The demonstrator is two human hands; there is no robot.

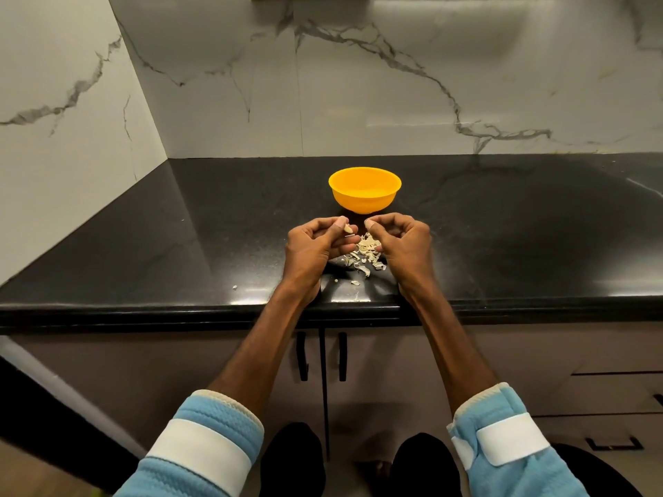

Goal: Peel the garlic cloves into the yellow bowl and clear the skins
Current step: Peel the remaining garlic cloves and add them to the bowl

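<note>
Clove [347, 228], pale and small, sits pinched at the fingertips of the left hand [319, 245], between the thumb above and the curled fingers below it. The hand is held just over the counter [143, 245], knuckles towards the camera, fingers closed round the clove.

The right hand [403, 240] is just beside it, the two fingertip clusters close but apart. Its fingers are curled in and its thumb tip meets the forefinger tip; whether a scrap of skin is caught between them is too small to tell.

Below and between the hands lies a loose heap of skins [366, 255] on the counter, spreading towards the near edge. One scrap [355, 282] lies a little nearer the edge, and a crumb [235, 287] lies well off to the left.

The bowl [364, 204], yellow and upright, stands on the counter just beyond the hands, near both but touching neither.

The counter is black and glossy and runs into a corner at the left. A white marble wall [394, 102] with grey veins rises behind it and along the left side. Under the counter edge are cabinet doors with two black upright handles [304, 356] side by side. Both forearms wear a blue padded sleeve [215, 417] with a white strap across it.
</note>
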